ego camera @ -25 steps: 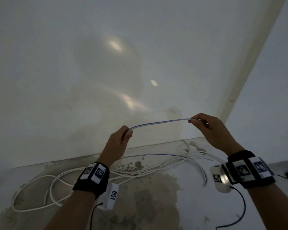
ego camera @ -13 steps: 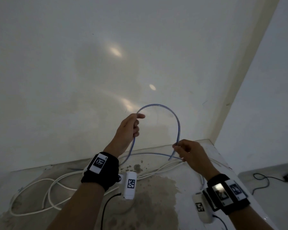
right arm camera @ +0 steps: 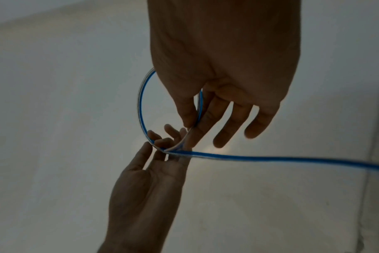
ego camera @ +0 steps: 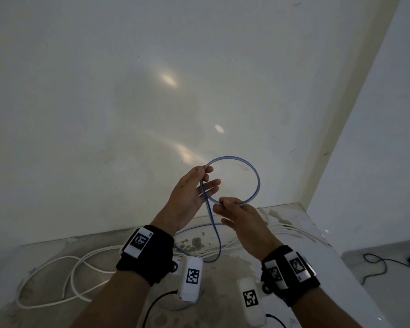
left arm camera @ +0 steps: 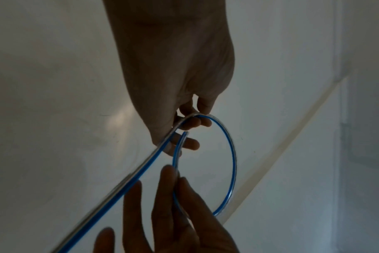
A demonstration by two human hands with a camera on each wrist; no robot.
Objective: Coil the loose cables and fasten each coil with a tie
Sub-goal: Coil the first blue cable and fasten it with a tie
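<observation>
Stained white table is sitting in a corner of plain white walls, with loose white cables sprawling across its left side and running back toward the corner. Nearest the camera, both forearms are wearing black wrist straps with tagged camera pods. Above the table, the blue cable is forming one closed loop in the air, its tail dropping between the hands to the tabletop. Left hand is pinching the cable at the loop's left side between thumb and fingers, where the strands cross; the other fingers are spread. Right hand is pinching the loop's bottom between thumb and index finger, remaining fingers extended and relaxed. Both hands are nearly touching at the crossing. Far right, on the floor, a black cord is leading to a small dark adapter.
</observation>
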